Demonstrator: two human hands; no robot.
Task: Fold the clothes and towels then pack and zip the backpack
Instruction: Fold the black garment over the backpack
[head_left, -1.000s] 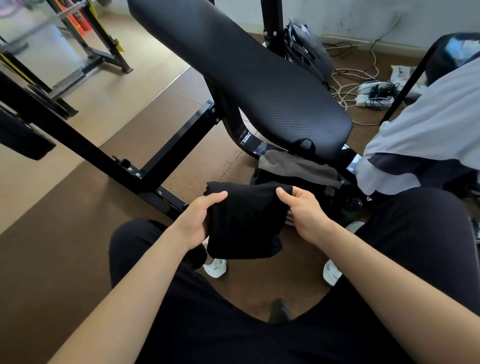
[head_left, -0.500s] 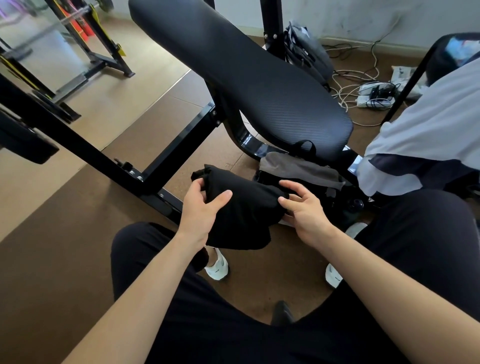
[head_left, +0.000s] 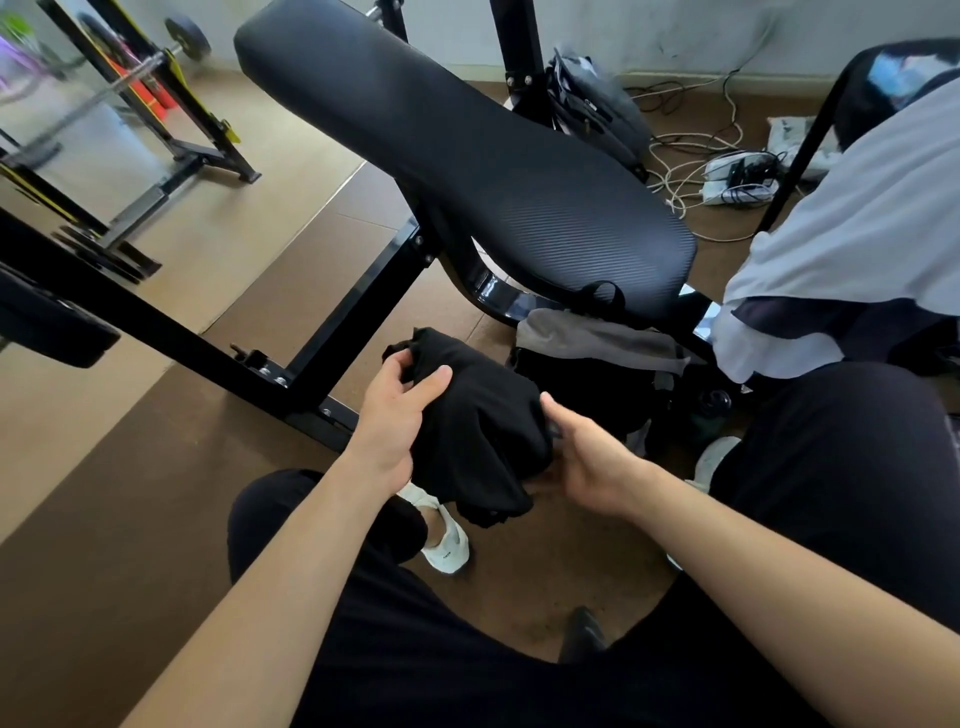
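Note:
A folded black garment (head_left: 478, 421) hangs in the air between my knees, tilted down to the right. My left hand (head_left: 400, 410) grips its upper left end, thumb on top and fingers curled round the edge. My right hand (head_left: 587, 457) is at the garment's lower right side, its fingertips tucked under the cloth; how they hold it is hidden. Just beyond stands the black backpack (head_left: 587, 379) on the floor under the bench, with a grey cloth (head_left: 597, 335) lying across its open top.
A black padded bench (head_left: 467, 156) slants overhead, its steel frame (head_left: 332, 332) crossing the floor on the left. White and dark clothes (head_left: 852, 249) are draped at right. Cables and a power strip (head_left: 732, 176) lie behind, with a grey bag (head_left: 597, 104). A dark bottle (head_left: 711, 410) stands by the backpack.
The garment was held flat by both top corners; it has been tipped and bunched, moving forward towards the backpack. My right hand dropped from the top corner to the lower right side.

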